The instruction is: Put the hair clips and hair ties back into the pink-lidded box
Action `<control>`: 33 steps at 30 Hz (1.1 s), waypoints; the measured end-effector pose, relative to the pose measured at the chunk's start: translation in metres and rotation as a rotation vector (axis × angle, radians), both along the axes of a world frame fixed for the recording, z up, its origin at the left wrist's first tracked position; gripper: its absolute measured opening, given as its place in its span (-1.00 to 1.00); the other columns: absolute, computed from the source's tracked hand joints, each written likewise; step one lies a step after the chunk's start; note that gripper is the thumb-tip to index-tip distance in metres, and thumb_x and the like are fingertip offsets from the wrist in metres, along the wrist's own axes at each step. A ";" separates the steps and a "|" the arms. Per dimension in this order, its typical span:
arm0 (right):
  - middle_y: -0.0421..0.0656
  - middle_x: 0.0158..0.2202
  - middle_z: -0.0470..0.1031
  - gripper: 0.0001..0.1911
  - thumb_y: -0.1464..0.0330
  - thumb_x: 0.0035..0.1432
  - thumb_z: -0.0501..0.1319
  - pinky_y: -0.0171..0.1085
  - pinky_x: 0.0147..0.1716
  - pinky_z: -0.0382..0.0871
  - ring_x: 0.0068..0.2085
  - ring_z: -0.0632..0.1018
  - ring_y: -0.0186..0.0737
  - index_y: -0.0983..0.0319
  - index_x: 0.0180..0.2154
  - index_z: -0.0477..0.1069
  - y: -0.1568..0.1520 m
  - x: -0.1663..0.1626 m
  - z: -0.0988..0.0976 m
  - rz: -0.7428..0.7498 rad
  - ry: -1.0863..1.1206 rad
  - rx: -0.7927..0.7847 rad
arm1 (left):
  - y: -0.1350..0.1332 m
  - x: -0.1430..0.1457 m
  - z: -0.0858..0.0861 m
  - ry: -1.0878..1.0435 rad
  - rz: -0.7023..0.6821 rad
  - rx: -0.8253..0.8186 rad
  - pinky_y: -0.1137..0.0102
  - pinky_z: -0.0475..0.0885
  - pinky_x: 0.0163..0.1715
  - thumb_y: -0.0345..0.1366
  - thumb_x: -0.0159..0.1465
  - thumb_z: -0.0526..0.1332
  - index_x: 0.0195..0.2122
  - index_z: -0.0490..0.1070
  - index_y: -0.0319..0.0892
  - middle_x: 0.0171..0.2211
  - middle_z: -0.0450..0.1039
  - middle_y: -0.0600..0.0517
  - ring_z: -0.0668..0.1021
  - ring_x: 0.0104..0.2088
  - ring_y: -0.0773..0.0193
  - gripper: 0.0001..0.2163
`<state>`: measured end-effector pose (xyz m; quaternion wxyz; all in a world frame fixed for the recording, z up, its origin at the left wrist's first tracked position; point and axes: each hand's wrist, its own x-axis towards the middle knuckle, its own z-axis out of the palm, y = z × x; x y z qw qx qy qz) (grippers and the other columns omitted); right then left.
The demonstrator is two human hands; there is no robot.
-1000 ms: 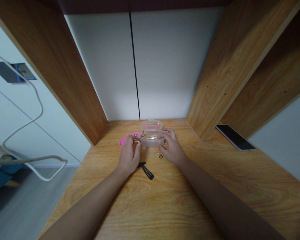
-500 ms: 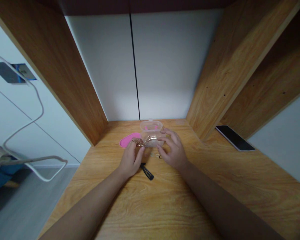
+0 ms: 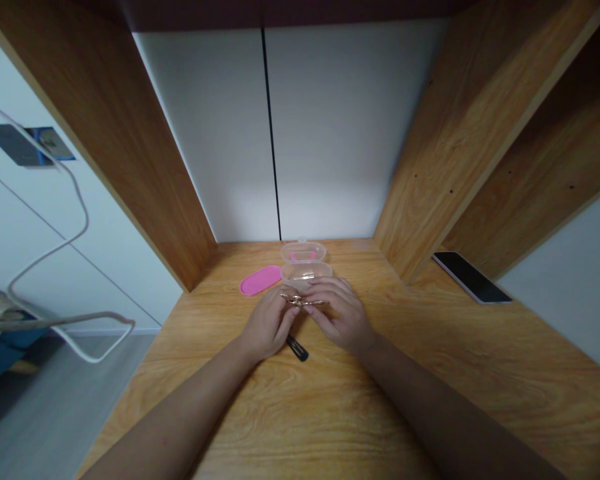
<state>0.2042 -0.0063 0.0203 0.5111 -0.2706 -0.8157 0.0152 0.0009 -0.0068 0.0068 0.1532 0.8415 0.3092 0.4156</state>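
A gold metal hair clip (image 3: 300, 302) with openwork loops is held up between my two hands, turned almost edge-on to me. My left hand (image 3: 267, 321) is closed, pinching the clip's left end. The fingers of my right hand (image 3: 343, 316) are closed around its right end. Below my left hand a black snap hair clip (image 3: 297, 348) lies on the wooden surface, its upper end hidden by the hand. Just beyond the hands stands a clear plastic case (image 3: 325, 268) with its lid (image 3: 303, 252) raised; something shiny shows inside.
A pink oval piece (image 3: 260, 281) lies left of the case on the wooden desk (image 3: 300, 413). At the right, a dark phone (image 3: 473, 277) rests by the wall. Wooden side panels (image 3: 415, 180) flank the space, and a white cable (image 3: 83, 200) hangs at the left.
My right hand has moved left and closed on the gold clip. The clip has turned and come lower, nearer to me. Small rings on the desk are now covered by the hands.
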 end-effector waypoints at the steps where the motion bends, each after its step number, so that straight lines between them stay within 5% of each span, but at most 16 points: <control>1: -0.15 -0.14 0.63 -0.81 0.42 0.21 0.29 0.01 0.04 0.45 0.02 0.58 -0.08 0.09 -0.12 0.46 0.000 0.000 0.000 -0.002 0.011 0.016 | 0.000 0.000 -0.001 -0.001 0.007 0.004 0.20 0.41 -0.03 -0.35 0.41 0.04 -0.11 0.32 -0.14 -0.12 0.45 -0.13 0.49 -0.09 0.13 -0.89; 11: -0.15 -0.28 0.60 -0.82 0.49 0.19 0.26 -0.11 -0.17 0.54 -0.20 0.60 -0.16 0.12 -0.17 0.44 -0.002 -0.001 0.000 0.046 0.072 0.036 | -0.003 -0.001 0.001 -0.125 -0.029 -0.001 0.25 0.40 -0.10 -0.31 0.41 0.06 -0.16 0.35 -0.16 -0.21 0.45 -0.08 0.50 -0.16 0.17 -0.89; 15: -0.14 -0.32 0.55 -0.82 0.48 0.21 0.23 -0.12 -0.25 0.51 -0.26 0.57 -0.15 0.12 -0.17 0.44 -0.002 0.000 -0.001 -0.029 0.150 0.004 | -0.004 -0.003 0.002 -0.210 0.079 -0.077 0.29 0.40 -0.15 -0.25 0.43 0.03 -0.19 0.35 -0.16 -0.25 0.45 -0.05 0.50 -0.21 0.19 -0.85; 24: -0.12 -0.26 0.46 -0.81 0.42 0.26 0.21 -0.14 -0.21 0.49 -0.19 0.53 -0.14 0.11 -0.11 0.52 0.003 0.005 -0.006 -0.131 0.244 -0.112 | 0.004 -0.001 -0.004 -0.194 0.148 -0.137 0.31 0.38 -0.17 -0.23 0.45 -0.01 -0.22 0.33 -0.15 -0.29 0.46 -0.02 0.51 -0.25 0.20 -0.81; 33: -0.10 -0.15 0.44 -0.57 0.43 0.38 0.05 -0.13 -0.08 0.48 -0.10 0.52 -0.16 0.02 0.19 0.39 0.006 0.004 -0.010 -0.145 0.231 -0.185 | 0.006 -0.001 -0.009 -0.144 0.159 -0.149 0.30 0.38 -0.18 -0.29 0.43 0.01 -0.22 0.33 -0.14 -0.30 0.46 -0.03 0.50 -0.26 0.20 -0.85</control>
